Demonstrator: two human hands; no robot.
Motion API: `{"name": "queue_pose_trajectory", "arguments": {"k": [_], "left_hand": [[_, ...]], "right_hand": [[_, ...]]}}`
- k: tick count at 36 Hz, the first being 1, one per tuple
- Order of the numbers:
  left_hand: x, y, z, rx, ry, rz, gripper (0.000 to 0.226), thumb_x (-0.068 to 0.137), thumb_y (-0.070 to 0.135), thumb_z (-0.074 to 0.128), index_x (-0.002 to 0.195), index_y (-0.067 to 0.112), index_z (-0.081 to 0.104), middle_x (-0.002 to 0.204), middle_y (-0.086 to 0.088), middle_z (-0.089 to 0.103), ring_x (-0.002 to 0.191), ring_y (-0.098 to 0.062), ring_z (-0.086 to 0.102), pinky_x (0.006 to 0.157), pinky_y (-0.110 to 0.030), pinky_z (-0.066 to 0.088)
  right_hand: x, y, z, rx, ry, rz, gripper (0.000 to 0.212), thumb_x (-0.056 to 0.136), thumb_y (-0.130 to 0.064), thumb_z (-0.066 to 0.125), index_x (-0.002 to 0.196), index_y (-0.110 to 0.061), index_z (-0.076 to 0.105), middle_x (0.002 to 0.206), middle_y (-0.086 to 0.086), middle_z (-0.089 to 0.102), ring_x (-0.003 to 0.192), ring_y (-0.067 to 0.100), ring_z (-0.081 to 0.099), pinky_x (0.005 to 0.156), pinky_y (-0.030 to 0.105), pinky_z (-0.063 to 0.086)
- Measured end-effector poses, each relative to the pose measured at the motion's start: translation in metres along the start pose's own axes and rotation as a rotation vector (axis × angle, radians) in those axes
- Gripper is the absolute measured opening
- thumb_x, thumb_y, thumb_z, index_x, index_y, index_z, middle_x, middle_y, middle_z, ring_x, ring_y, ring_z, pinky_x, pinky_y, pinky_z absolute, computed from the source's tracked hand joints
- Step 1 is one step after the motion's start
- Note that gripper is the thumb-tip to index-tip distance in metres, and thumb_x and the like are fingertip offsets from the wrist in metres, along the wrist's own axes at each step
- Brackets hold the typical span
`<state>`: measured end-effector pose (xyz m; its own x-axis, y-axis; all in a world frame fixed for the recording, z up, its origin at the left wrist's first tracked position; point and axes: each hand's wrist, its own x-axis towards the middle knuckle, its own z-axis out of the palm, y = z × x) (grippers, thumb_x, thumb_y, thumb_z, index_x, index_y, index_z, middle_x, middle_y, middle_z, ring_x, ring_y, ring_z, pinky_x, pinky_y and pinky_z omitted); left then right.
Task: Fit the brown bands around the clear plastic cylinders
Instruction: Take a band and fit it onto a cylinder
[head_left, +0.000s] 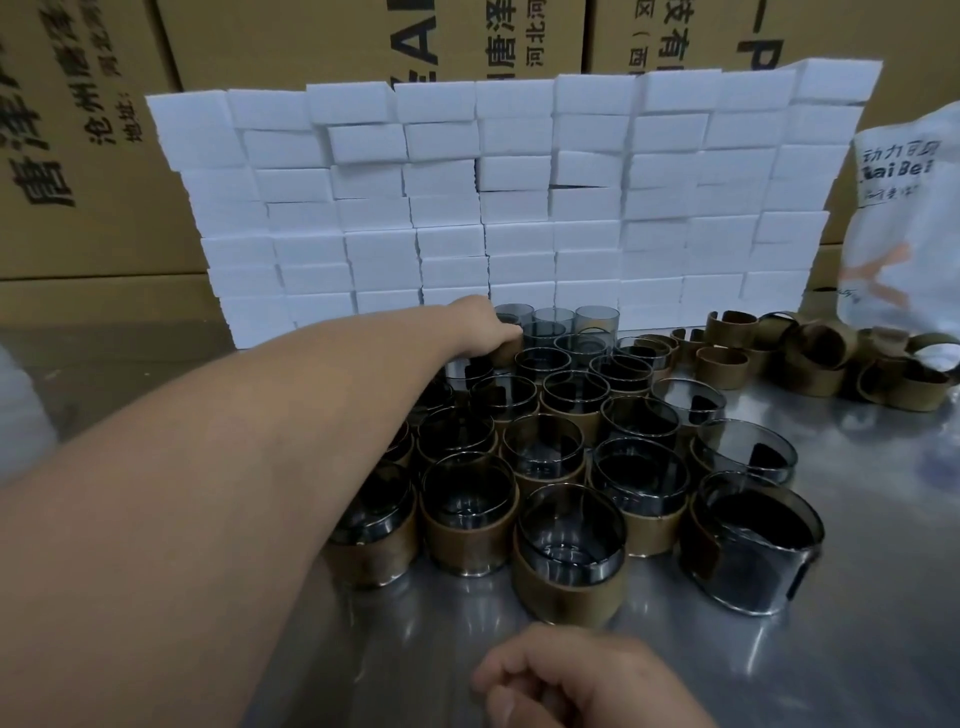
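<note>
Several clear plastic cylinders (545, 447) stand packed together on the steel table, most with a brown band around the lower wall. A few bare cylinders (597, 318) stand at the back of the group. My left hand (480, 332) reaches far forward over the group, and its fingers curl round a banded cylinder (498, 353) at the back left. My right hand (582, 680) rests near the table's front edge with fingers loosely curled, holding nothing. Loose brown bands (821, 358) lie in a heap at the right.
A wall of stacked white foam blocks (519, 208) stands right behind the cylinders. Cardboard boxes (93, 130) rise behind that. A white plastic bag (904, 218) sits at the far right. The steel table (857, 597) shows bare at the front right.
</note>
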<state>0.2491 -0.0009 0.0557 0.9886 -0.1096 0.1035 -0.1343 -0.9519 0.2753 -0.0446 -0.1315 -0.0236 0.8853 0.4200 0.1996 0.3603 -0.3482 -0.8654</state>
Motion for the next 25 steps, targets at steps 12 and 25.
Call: {"name": "queue_pose_trajectory", "arguments": {"k": [12,25], "left_hand": [[-0.009,0.012,0.001,0.005,-0.079,0.027,0.027,0.095,0.005,0.038,0.116,0.006,0.055,0.119,-0.013,0.056,0.109,-0.027,0.053,0.086,-0.029,0.039],[-0.007,0.012,0.006,0.182,-0.171,0.044,0.029,0.096,0.016,0.041,0.114,0.005,0.062,0.117,-0.009,0.060,0.105,-0.025,0.055,0.095,-0.035,0.042]], "right_hand": [[-0.001,-0.006,0.001,0.018,0.017,0.057,0.039,0.083,-0.034,0.061,0.057,-0.062,0.055,0.068,-0.035,0.057,0.070,-0.014,0.054,0.067,0.003,0.036],[-0.002,-0.008,0.002,-0.074,-0.016,0.091,0.029,0.047,-0.069,0.033,0.067,-0.065,0.053,0.075,-0.034,0.057,0.074,-0.012,0.055,0.070,0.006,0.040]]}}
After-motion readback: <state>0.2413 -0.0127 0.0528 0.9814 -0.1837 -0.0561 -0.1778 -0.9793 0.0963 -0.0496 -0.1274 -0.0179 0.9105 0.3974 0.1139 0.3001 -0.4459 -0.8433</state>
